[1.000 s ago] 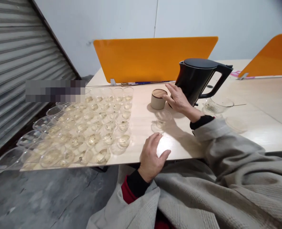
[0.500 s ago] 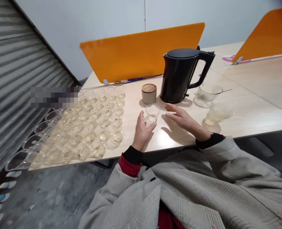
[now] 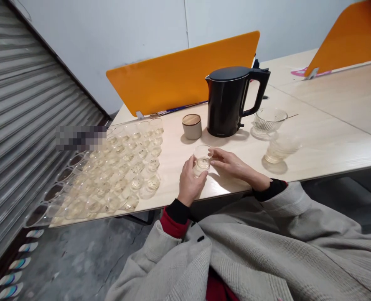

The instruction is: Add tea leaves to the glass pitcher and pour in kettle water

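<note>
Head view, from where I stand: the right hand now closes the gap it had a half-second ago and brings its fingertips to the right side of the clear cup; whether it grips or only steadies, cannot tell. Left hand is curled around the cup's near left side, thumb in front. Cup sits between both hands at the table, just before the jar and kettle, apart from the filled cups. Judgement: handling passes from one hand to two.
</note>
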{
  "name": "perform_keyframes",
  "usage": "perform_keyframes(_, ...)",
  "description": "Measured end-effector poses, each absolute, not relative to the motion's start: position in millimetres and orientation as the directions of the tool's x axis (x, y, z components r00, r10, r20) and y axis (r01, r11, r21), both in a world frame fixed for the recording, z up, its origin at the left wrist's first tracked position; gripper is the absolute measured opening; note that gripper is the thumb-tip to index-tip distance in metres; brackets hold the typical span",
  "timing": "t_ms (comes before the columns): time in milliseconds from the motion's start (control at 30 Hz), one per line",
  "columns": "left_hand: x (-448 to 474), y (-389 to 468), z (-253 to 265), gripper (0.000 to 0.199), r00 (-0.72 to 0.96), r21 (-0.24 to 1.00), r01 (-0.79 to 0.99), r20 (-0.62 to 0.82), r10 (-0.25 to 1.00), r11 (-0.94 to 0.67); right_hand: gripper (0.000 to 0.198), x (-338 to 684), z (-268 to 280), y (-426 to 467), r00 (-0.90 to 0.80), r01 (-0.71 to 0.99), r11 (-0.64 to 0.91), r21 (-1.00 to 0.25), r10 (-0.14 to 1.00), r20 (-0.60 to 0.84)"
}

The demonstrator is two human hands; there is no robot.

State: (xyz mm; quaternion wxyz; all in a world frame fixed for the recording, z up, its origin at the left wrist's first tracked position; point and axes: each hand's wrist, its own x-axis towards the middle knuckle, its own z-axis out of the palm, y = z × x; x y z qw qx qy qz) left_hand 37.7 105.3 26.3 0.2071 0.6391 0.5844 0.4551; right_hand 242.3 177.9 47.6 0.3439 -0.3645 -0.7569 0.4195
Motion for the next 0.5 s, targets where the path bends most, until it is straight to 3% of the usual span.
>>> perform_keyframes(333, 37.2, 99.4, 20.8, 0.075, -0.144, 0.798, 0.568, 0.337, 0.930, -0.202, 0.064, 263.5, 59.9, 174.0, -0.460, 0.369, 0.377, -0.850, 0.868, 0.186)
perform_keyframes(400, 36.7, 99.5, 18.2, 0.077, -0.165, 0.813, 0.546, 0.342, 0.925, -0.203, 0.063, 274.7, 69.5, 178.0, -0.374, 0.382, 0.391, -0.837, 0.894, 0.246)
perform_keyframes(500, 35.6, 99.3, 13.6, 0.077, -0.192, 0.838, 0.502, 0.348, 0.918, -0.212, 0.058, 296.3, 92.8, 192.6, -0.116, 0.369, 0.410, -0.834, 0.911, 0.397)
